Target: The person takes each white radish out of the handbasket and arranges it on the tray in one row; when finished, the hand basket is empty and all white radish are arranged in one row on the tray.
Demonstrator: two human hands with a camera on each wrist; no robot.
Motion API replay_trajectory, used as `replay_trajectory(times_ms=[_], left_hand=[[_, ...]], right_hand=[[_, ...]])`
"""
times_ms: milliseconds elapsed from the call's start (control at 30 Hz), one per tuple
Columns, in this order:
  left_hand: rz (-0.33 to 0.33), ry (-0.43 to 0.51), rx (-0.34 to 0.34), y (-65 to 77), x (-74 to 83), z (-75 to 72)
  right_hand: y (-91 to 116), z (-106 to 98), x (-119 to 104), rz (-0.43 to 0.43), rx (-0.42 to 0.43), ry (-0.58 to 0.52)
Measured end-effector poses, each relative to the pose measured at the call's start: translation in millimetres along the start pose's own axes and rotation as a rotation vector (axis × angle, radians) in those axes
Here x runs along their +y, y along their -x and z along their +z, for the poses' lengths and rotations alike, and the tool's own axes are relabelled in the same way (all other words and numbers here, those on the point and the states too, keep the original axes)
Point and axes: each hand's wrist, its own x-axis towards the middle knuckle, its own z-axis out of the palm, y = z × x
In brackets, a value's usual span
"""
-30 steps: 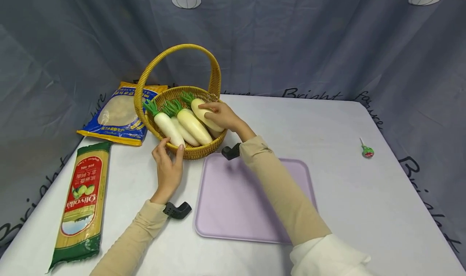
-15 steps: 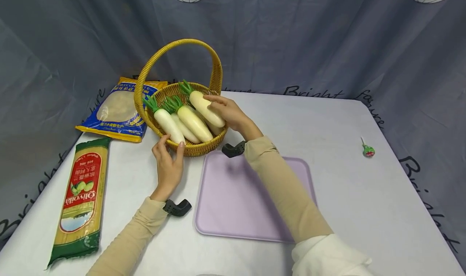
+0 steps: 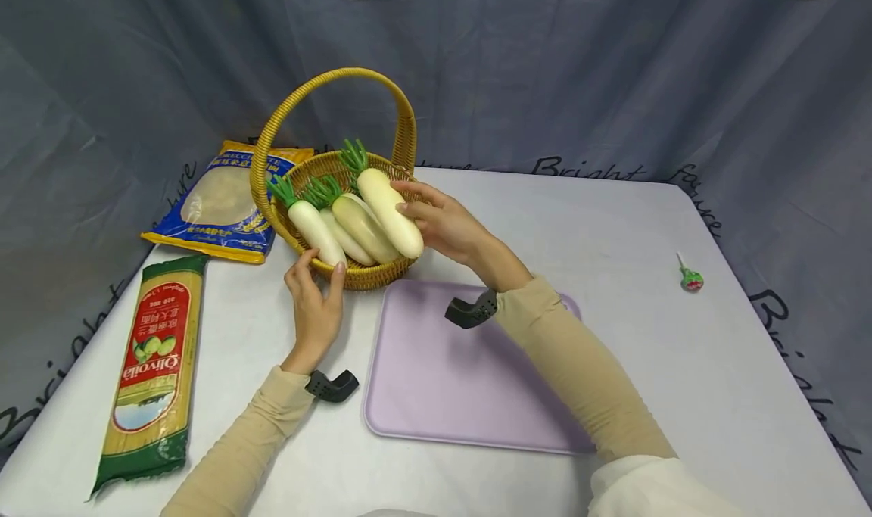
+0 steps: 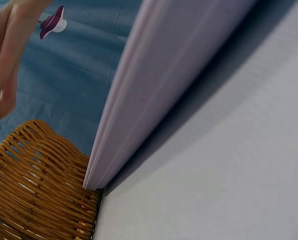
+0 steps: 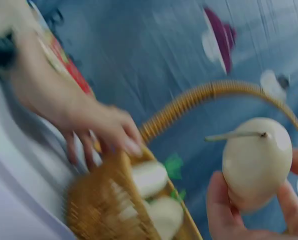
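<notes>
My right hand (image 3: 459, 233) holds a white radish (image 3: 390, 214) with a green leafy top, pinched between thumb and fingers above the right rim of a yellow wicker basket (image 3: 371, 278). In the right wrist view this radish (image 5: 256, 160) shows end-on, with a thin root tip. Several other radishes lie in the basket, among them a white radish (image 3: 315, 233) at the left. My left hand (image 3: 315, 313) grips the basket's front rim; in the right wrist view, part of that hand (image 5: 84, 107) reaches over the rim. The left wrist view catches my right hand (image 4: 6, 55) and the basket's woven side (image 4: 39, 185).
A lilac tray (image 3: 470, 381) lies in front of the basket, under my right forearm. Left stand a spaghetti pack (image 3: 153, 373) and, behind it, a blue-yellow pasta bag (image 3: 218, 199). A small lollipop (image 3: 691, 280) lies far right. A grey curtain (image 3: 511, 70) hangs behind.
My right hand has lifted the radish off the others and drawn it slightly toward the front right. My left hand has stayed at the basket's rim.
</notes>
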Motion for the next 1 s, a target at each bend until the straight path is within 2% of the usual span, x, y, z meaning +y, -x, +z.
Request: replay_trajectory(times_ms=[333, 467, 600, 667, 767, 1000], left_hand=[[0.011, -0.003, 0.014, -2.7, -0.7, -0.1], [-0.003, 0.002, -0.001, -2.0, -0.9, -0.3], [-0.013, -0.009, -0.017, 0.0, -0.7, -1.2], [-0.01, -0.016, -0.01, 0.1, -0.7, -1.9], [-0.004, -0.01, -0.002, -0.8, -0.9, -2.4], [0.006, 0.005, -0.004, -2.2, -0.8, 0.3]], right_hand=[[83, 16, 28, 0.007, 0.032, 0.021], [115, 20, 49, 0.019, 0.056, 0.015], [145, 26, 77, -0.008, 0.11, 0.015], [154, 31, 90, -0.022, 0.135, 0.014], [158, 37, 107, 0.0, 0.152, 0.018], [147, 46, 132, 0.116, 0.239, 0.006]])
